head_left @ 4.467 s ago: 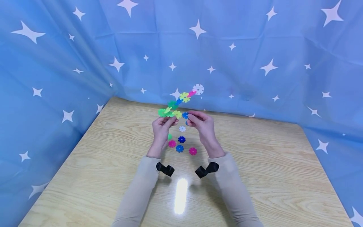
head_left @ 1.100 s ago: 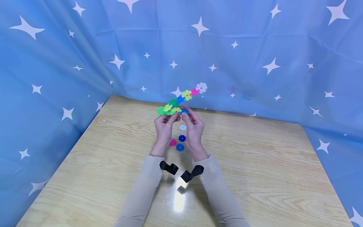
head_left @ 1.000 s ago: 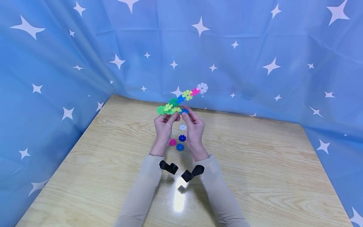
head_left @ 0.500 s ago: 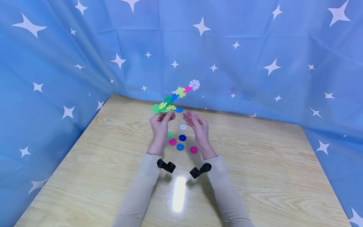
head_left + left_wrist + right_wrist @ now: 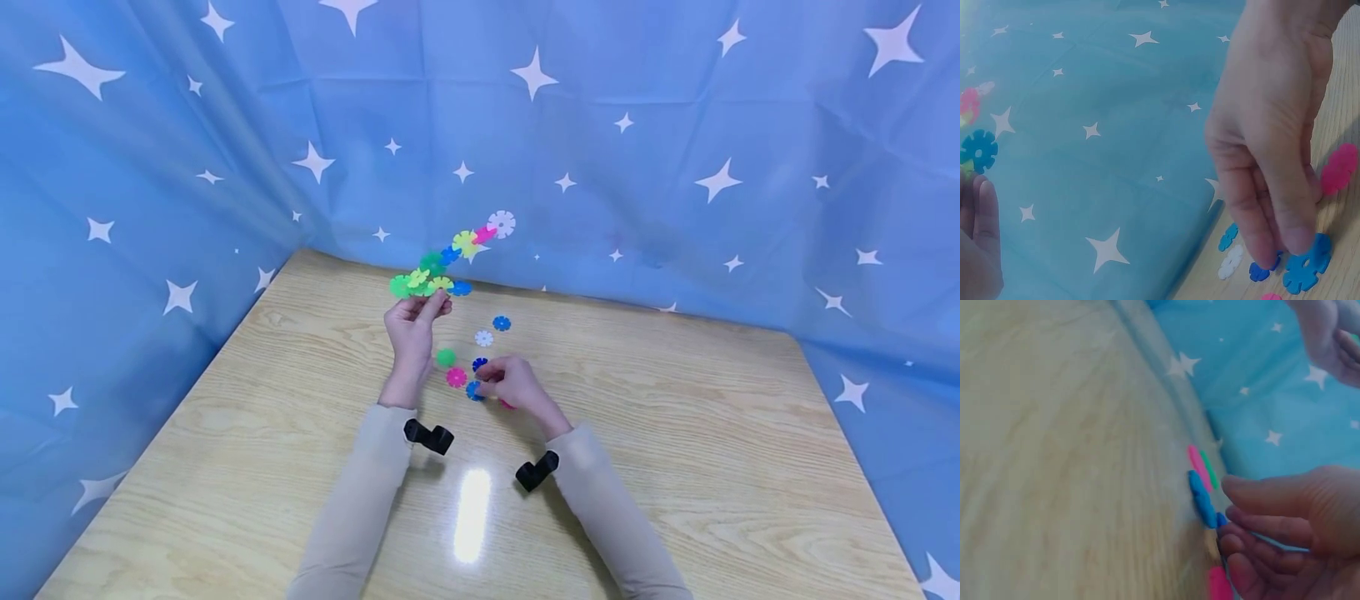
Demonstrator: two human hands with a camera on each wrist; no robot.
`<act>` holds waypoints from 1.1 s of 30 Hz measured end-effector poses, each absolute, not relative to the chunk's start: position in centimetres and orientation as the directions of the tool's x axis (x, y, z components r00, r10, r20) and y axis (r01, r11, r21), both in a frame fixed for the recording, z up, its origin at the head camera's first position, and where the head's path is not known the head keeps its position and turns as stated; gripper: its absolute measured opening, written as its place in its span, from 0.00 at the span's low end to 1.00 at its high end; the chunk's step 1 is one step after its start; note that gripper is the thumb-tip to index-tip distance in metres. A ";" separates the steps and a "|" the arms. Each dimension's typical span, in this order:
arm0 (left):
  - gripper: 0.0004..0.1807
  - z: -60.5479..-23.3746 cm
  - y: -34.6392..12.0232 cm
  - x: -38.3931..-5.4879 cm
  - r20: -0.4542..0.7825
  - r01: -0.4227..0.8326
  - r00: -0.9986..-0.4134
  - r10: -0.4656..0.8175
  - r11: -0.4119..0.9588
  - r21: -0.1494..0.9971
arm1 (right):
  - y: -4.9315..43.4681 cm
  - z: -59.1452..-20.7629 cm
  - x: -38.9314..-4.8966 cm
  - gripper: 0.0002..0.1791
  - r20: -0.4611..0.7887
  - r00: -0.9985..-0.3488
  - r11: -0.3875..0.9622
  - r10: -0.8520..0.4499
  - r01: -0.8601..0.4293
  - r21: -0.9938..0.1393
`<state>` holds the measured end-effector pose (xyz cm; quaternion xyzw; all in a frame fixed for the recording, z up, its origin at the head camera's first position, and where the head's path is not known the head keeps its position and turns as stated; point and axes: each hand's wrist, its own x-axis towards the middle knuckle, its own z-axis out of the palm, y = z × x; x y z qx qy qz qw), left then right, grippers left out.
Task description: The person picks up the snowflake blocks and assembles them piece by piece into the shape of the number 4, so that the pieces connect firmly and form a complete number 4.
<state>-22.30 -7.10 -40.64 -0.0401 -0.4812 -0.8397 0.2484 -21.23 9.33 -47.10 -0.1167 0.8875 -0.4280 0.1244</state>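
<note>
My left hand (image 5: 410, 337) pinches a chain of interlocking snowflake discs (image 5: 464, 243), raised over the table's back part. The chain bends back on itself, with a white disc (image 5: 502, 223) at its upper end and a blue disc (image 5: 461, 288) at its lower right end. My right hand (image 5: 517, 383) is low over the loose discs, thumb and fingers apart. Its fingertips are right at a loose blue disc (image 5: 473, 391) and overlap a dark blue disc (image 5: 479, 364). In the right wrist view nothing shows between thumb and fingers. A pink disc (image 5: 507, 404) is partly hidden under this hand.
Other loose discs lie on the wooden table (image 5: 675, 433): a blue disc (image 5: 501, 323), a white disc (image 5: 483, 338), a green disc (image 5: 446, 357) and a pink disc (image 5: 456, 377). A blue star-patterned cloth (image 5: 600, 225) hangs behind the table.
A blue disc that my right hand held apart earlier is now joined to the chain. My right hand let go and came down to the loose discs. My left hand shifted left with the chain.
</note>
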 end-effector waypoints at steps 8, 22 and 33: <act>0.12 -40.5 -7.1 -22.0 0.313 0.456 -0.874 -0.371 -0.406 0.792 | 8.6 -46.9 -21.1 0.12 -0.139 -0.909 0.716 -0.394 -0.208 -0.667; 0.11 -40.7 -6.8 -21.9 0.308 0.456 -0.876 -0.372 -0.431 0.779 | 9.3 -45.5 -20.9 0.07 0.003 -0.960 0.504 -0.280 -0.150 -0.851; 0.10 -40.8 -6.6 -21.8 0.299 0.445 -0.881 -0.367 -0.431 0.785 | 9.6 -40.1 -20.9 0.12 0.090 -0.994 0.071 -0.066 -0.094 -0.993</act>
